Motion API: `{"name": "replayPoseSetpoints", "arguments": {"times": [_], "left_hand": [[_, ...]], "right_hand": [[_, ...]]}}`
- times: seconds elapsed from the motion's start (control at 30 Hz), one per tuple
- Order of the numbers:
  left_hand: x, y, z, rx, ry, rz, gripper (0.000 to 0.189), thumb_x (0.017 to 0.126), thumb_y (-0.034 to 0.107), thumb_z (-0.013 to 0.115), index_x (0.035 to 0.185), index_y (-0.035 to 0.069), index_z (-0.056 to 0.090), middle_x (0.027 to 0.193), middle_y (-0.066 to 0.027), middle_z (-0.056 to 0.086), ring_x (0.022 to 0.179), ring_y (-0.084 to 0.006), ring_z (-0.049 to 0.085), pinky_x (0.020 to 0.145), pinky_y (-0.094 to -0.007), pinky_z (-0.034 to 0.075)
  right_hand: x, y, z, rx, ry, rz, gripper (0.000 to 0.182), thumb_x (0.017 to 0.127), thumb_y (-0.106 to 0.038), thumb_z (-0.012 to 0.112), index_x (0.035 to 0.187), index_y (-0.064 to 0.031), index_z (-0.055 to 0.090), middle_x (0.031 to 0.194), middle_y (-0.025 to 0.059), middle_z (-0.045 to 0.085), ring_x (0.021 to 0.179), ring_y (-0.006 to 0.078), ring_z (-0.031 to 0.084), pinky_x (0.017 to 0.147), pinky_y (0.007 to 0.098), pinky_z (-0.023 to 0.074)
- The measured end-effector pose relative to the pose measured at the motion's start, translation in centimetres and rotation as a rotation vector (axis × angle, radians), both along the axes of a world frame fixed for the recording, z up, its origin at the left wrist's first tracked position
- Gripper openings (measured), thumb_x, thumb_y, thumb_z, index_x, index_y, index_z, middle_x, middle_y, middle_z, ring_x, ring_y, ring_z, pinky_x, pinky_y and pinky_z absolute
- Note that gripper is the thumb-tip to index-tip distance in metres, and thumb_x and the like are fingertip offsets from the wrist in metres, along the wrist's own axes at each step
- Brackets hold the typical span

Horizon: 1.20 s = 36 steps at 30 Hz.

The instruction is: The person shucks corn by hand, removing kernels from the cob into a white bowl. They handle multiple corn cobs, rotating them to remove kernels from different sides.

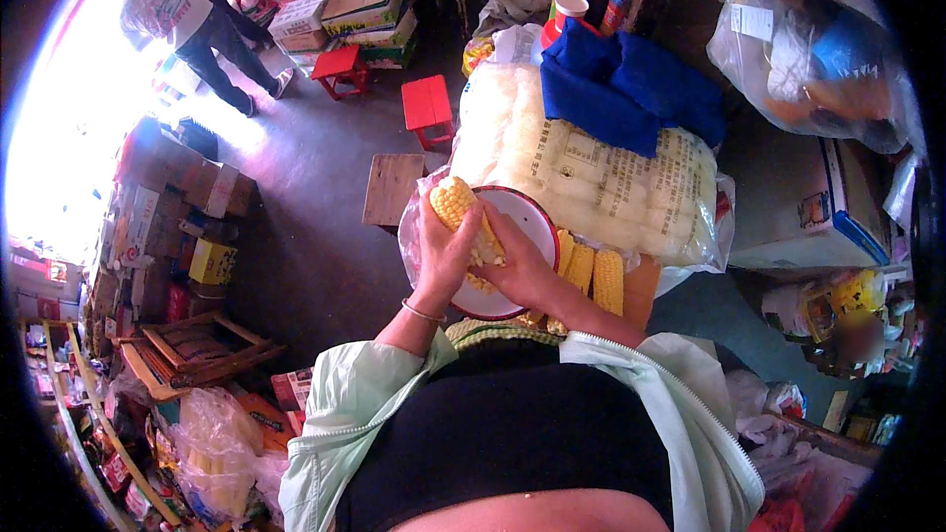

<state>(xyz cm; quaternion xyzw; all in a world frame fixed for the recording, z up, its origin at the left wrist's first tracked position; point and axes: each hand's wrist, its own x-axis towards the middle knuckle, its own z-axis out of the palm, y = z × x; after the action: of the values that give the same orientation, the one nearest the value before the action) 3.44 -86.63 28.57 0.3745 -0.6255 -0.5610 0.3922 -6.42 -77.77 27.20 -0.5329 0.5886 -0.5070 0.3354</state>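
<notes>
An ear of yellow corn [452,201] is held at a tilt between both hands. My left hand [445,250] wraps the ear from the left, its thumb lying across it. From the right, my right hand [521,255] grips the lower part, where some rows are stripped and pale cob shows. Beneath them is a white enamel basin [533,218] with a dark red rim; a few loose kernels [480,284] show in it, the rest hidden by my hands. Several more ears of corn [608,281] lie side by side to the right of the basin.
A large plastic-wrapped pack [510,125] bearing print lies beyond the basin, with blue cloth [613,81] on it. Red stools [427,107] and a wooden stool [393,188] stand left. Cardboard boxes [177,177] line the left side. Another person [199,22] stands at the far left.
</notes>
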Motion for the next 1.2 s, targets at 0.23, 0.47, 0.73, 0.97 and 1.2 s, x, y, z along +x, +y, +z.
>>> {"name": "replayPoseSetpoints", "arguments": {"times": [0.23,0.47,0.73,0.97,1.2], "left_hand": [[0.5,0.3,0.7,0.041,0.138,-0.174,0.051,0.086,0.013,0.060,0.130,0.004,0.036,0.116,-0.0073,0.049,0.107,-0.0158,0.049,0.091,-0.0300,0.043],[0.4,0.5,1.3,0.118,0.177,-0.149,0.049,0.091,0.015,0.054,0.133,0.004,0.032,0.121,-0.0077,0.047,0.111,-0.0160,0.047,0.096,-0.0299,0.039],[0.5,0.5,0.7,-0.017,0.064,-0.126,0.051,0.091,0.011,0.054,0.135,0.003,0.029,0.122,-0.0089,0.046,0.113,-0.0178,0.046,0.098,-0.0317,0.037],[0.7,0.3,1.1,-0.108,0.086,-0.217,0.055,0.088,0.011,0.058,0.135,0.005,0.029,0.121,-0.0082,0.046,0.112,-0.0173,0.047,0.097,-0.0317,0.039],[0.0,0.1,0.8,0.085,0.026,-0.076,0.054,0.086,0.016,0.063,0.130,0.004,0.033,0.114,-0.0077,0.050,0.104,-0.0158,0.051,0.090,-0.0302,0.044]], "right_hand": [[-0.7,0.0,0.5,-0.020,-0.219,0.066,0.086,0.073,-0.003,0.074,0.143,-0.0048,0.024,0.139,0.0150,0.038,0.128,0.0234,0.038,0.105,0.0346,0.0326],[-0.2,-0.2,1.1,-0.016,-0.157,0.030,0.085,0.073,-0.005,0.075,0.142,-0.0055,0.026,0.135,0.0153,0.041,0.127,0.0262,0.040,0.104,0.0351,0.0343],[-0.2,0.0,1.2,0.017,-0.222,0.064,0.088,0.074,-0.006,0.075,0.144,-0.0059,0.022,0.139,0.0149,0.038,0.128,0.0237,0.038,0.105,0.0348,0.0335],[-0.4,0.1,1.3,-0.031,-0.289,0.072,0.088,0.073,-0.002,0.073,0.145,-0.0055,0.021,0.141,0.0142,0.036,0.130,0.0228,0.036,0.105,0.0344,0.0325],[-0.2,0.0,0.6,-0.029,-0.036,-0.003,0.085,0.074,0.000,0.071,0.143,-0.0043,0.023,0.139,0.0136,0.037,0.130,0.0225,0.035,0.106,0.0336,0.0323]]}}
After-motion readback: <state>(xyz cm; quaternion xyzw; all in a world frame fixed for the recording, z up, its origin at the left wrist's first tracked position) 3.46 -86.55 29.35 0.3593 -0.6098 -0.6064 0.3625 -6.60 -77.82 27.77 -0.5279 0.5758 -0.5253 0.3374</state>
